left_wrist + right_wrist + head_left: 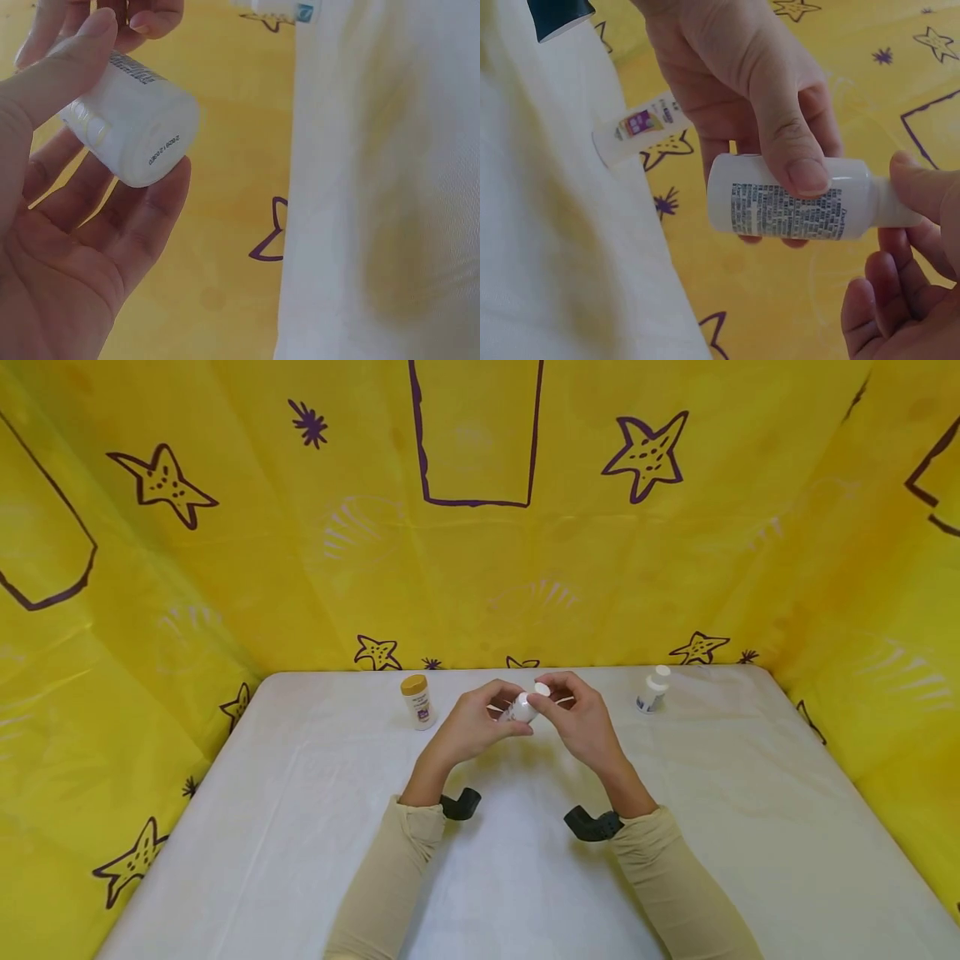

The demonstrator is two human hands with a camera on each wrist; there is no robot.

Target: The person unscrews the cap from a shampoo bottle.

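A small white bottle (521, 708) is held in the air above the table, tilted with its cap up to the right in the head view. My left hand (480, 721) grips its body, thumb on one side and fingers on the other. Its printed base faces the left wrist view, where the white bottle (135, 124) lies between thumb and fingers. My right hand (579, 718) pinches the white cap (542, 690) between thumb and fingers. The right wrist view shows the small-print label (787, 211) along the bottle. Whether the cap is loose I cannot tell.
On the white table (315, 827), a white bottle with an orange-yellow lid (417, 702) stands left of my hands. Another white bottle with a white cap (652, 690) stands to the right, near the back edge. Yellow cloth (480, 577) with purple drawings rises behind and at both sides.
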